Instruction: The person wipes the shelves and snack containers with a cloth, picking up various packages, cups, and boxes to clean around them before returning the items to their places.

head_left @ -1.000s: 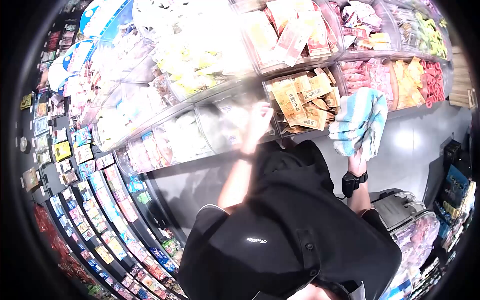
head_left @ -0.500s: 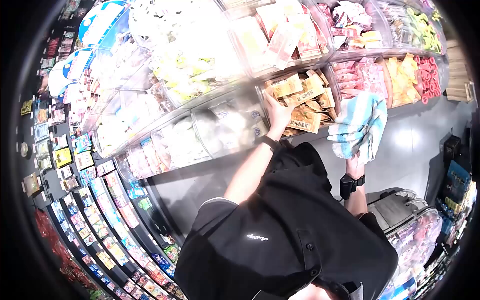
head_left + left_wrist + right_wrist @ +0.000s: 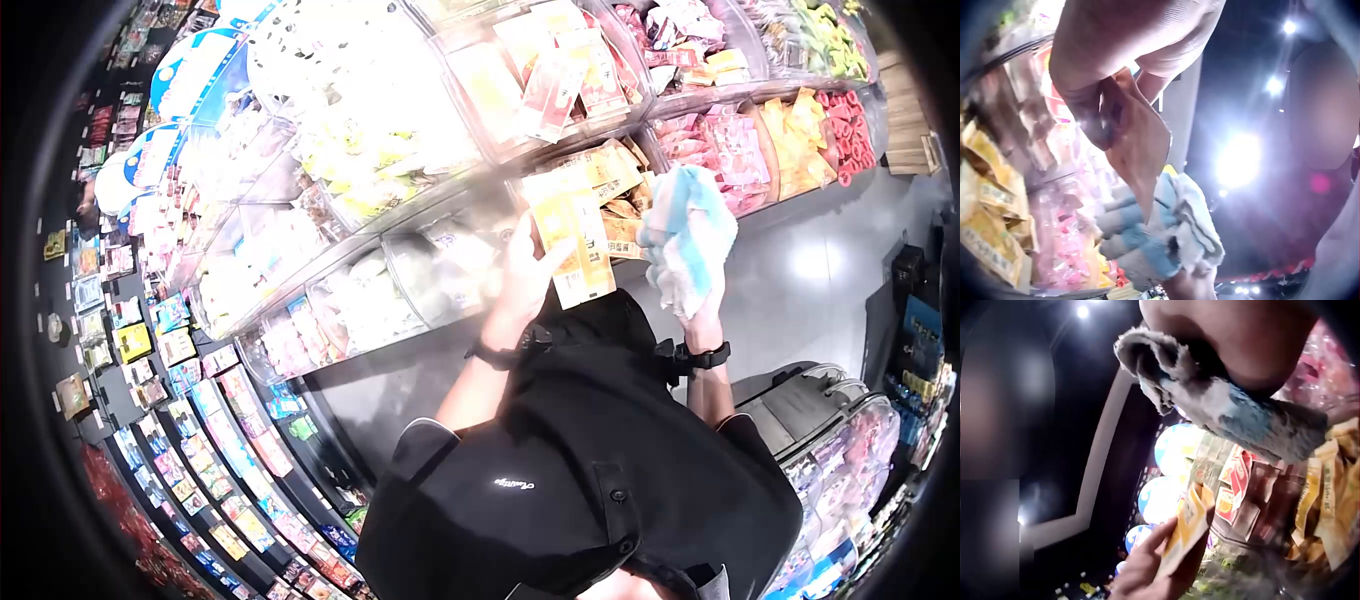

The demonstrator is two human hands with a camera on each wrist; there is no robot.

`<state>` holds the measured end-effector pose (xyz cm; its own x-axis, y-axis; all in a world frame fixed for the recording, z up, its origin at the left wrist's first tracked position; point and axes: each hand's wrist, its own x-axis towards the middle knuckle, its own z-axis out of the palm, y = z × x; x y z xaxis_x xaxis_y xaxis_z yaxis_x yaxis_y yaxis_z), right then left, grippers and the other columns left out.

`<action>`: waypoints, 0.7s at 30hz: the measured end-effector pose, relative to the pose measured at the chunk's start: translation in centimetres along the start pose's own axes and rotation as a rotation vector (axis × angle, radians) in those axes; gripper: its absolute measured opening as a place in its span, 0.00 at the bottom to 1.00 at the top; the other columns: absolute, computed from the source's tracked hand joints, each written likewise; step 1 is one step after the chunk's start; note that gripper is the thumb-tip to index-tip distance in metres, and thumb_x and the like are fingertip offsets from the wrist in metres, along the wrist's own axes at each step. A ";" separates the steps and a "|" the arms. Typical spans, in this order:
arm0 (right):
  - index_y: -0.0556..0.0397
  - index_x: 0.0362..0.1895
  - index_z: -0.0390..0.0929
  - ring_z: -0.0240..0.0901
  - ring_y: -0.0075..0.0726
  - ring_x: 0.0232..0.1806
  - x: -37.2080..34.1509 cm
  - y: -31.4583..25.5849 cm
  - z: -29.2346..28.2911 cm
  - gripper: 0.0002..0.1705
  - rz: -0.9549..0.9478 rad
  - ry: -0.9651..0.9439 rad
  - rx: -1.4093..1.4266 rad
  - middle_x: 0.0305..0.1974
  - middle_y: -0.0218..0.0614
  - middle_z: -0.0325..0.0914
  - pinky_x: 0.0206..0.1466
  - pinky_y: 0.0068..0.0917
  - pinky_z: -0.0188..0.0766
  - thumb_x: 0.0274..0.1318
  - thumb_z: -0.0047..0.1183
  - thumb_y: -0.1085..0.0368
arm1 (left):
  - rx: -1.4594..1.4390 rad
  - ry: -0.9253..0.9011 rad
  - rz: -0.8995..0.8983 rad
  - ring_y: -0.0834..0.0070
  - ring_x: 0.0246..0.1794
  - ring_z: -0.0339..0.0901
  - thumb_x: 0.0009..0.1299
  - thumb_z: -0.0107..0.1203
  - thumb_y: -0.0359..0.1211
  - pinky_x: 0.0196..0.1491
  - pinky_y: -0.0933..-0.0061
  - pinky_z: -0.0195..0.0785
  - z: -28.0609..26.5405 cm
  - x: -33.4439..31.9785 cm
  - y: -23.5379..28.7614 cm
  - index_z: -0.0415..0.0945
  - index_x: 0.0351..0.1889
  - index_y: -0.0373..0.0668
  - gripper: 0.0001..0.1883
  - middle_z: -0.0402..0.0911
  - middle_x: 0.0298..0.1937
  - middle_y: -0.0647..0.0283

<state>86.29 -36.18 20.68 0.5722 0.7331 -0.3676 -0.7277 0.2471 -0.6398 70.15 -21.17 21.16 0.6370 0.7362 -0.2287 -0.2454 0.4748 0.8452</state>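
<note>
Just past nine o'clock from the person's chest, a yellow pack (image 3: 133,342) lies among rows of small goods. Near ten, round signs (image 3: 195,80) stand tilted above the sweets, probably so that they catch the eye over the stock.

Toward eleven, the left hand (image 3: 525,275) is closed in a pinch on a packet (image 3: 578,235): the thumb lies across the printed face and the other fingers seem to go behind. Held near one edge, the packet shows most of its face to the wearer, a grip that I judge good for seeing the print.

At twelve sits that packet, tilted, in front of loose amber packets (image 3: 622,240) of like print; whether it touches them is unclear. A clear divider (image 3: 654,152) parts them from pink bags (image 3: 735,150) at one o'clock, presumably to keep kinds from mixing.

Also toward one, just beside the packet, a striped cloth (image 3: 690,225) covers most of the right hand (image 3: 703,318). How far its fingers curl I cannot tell. Bunched upright over the hand, the cloth seems kept ready and off the sweets.
</note>
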 end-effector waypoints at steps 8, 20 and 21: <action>0.59 0.50 0.59 0.48 0.55 0.68 0.2 4.1 5.3 0.18 -0.707 -0.579 -1.217 0.64 0.53 0.56 0.67 0.39 0.46 0.55 0.44 0.71 | 0.040 -0.115 0.045 0.73 0.65 0.58 0.65 0.48 0.19 0.65 0.70 0.52 1.5 -2.7 3.6 0.50 0.65 0.34 0.31 0.60 0.64 0.58; 0.64 0.51 0.61 0.63 0.51 0.58 -5.6 7.9 8.6 0.20 -0.591 -0.284 -0.836 0.54 0.54 0.67 0.59 0.39 0.59 0.53 0.47 0.74 | -0.329 -0.106 -0.068 0.79 0.46 0.74 0.66 0.53 0.29 0.46 0.78 0.70 -2.0 -6.4 4.5 0.59 0.59 0.37 0.24 0.74 0.48 0.64; 0.64 0.55 0.57 0.64 0.37 0.54 -5.8 7.7 9.1 0.23 -0.551 -0.284 -0.775 0.53 0.46 0.65 0.57 0.33 0.60 0.56 0.46 0.70 | -0.316 -0.123 -0.092 0.83 0.40 0.73 0.67 0.51 0.28 0.39 0.83 0.67 -2.3 -6.7 4.8 0.60 0.58 0.38 0.22 0.74 0.45 0.67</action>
<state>73.95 -32.71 24.05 0.5704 0.7900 0.2247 0.1194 0.1909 -0.9743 62.99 -22.69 25.60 0.7455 0.6289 -0.2206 -0.3847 0.6763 0.6282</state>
